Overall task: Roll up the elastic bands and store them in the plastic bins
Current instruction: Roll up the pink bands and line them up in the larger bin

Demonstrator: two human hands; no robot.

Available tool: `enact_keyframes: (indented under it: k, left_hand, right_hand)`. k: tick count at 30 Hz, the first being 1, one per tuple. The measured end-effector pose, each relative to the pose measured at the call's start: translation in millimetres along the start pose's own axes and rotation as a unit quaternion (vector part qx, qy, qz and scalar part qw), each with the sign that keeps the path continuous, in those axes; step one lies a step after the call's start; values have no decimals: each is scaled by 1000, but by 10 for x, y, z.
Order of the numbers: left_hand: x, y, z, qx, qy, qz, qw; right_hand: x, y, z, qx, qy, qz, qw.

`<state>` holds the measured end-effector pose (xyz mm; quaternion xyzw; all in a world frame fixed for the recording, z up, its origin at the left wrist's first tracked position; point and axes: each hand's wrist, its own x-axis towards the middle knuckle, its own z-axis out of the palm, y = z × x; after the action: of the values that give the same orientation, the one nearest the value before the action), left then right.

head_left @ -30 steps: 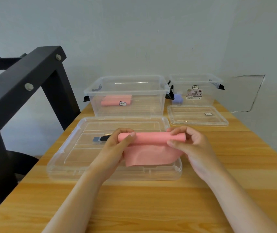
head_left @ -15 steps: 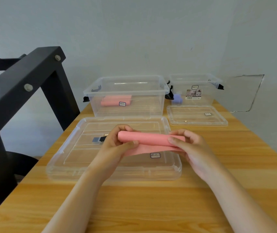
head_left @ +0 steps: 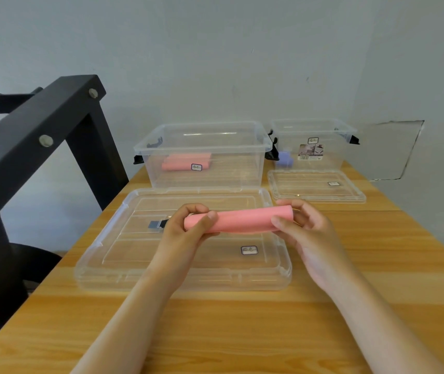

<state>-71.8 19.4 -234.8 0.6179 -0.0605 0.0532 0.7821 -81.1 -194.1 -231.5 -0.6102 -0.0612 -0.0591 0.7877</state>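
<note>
Left hand (head_left: 183, 234): fingers curled round the roll's left end.
Right hand (head_left: 305, 230): pinches the right end.
Pink roll (head_left: 239, 221): level, long axis left-right, above lid (head_left: 134, 252).
Bin (head_left: 237, 171): open, straight ahead, beyond both hands.

Pink band (head_left: 238, 219) is rolled into a tube, lying level mid-frame in my grip. Big clear bin (head_left: 237, 171) above it, lid off, has pink rolls (head_left: 185, 161) inside. The smaller bin (head_left: 334, 147) at upper right holds a purple roll (head_left: 284, 159).
</note>
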Motion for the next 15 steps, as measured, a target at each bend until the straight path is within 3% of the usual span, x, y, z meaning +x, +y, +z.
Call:
enact_keyframes:
  k: [7,15]
  left_hand:
    - [-32,-13,-24,75,-60,-4,995]
    - [-61,6,23,104,-59,4,993]
  right_hand:
    - [0,-43,-23,5,-2,1,1000]
    - [2,-40,-21,7,-2,8,1000]
